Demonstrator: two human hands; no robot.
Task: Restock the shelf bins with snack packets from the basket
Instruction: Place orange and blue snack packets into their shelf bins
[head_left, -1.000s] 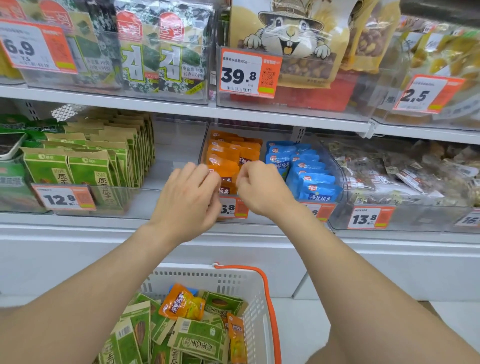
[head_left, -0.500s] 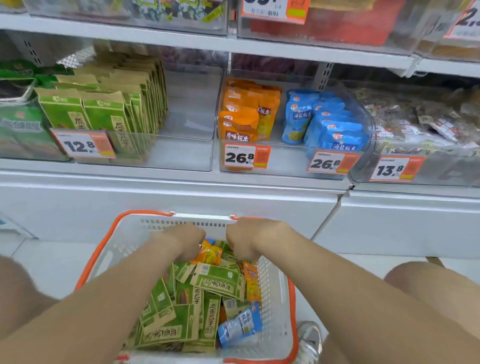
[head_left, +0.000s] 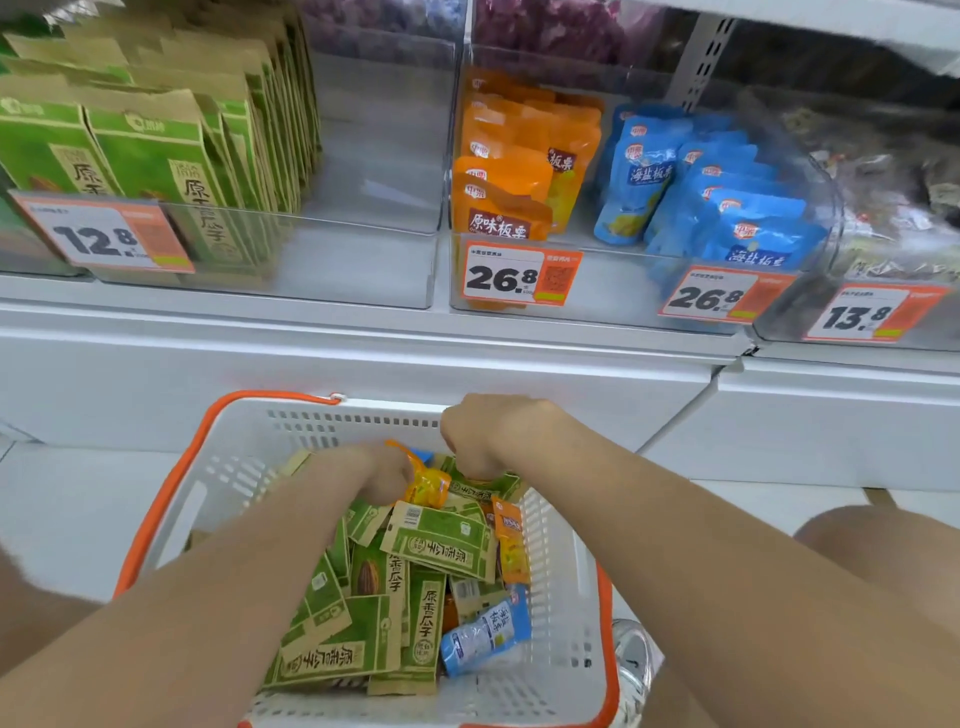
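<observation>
White metal shelving (head_left: 363, 332) with a plain white base panel (head_left: 311, 395) beneath. Perforated upright (head_left: 698, 62) at the rear. Pale floor (head_left: 62, 509) below. Lighting even and bright, no strong shadows.

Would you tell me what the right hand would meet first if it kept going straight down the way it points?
Probably the green packets just under the right hand at the far end of the basket; depth is hard to judge.
</observation>
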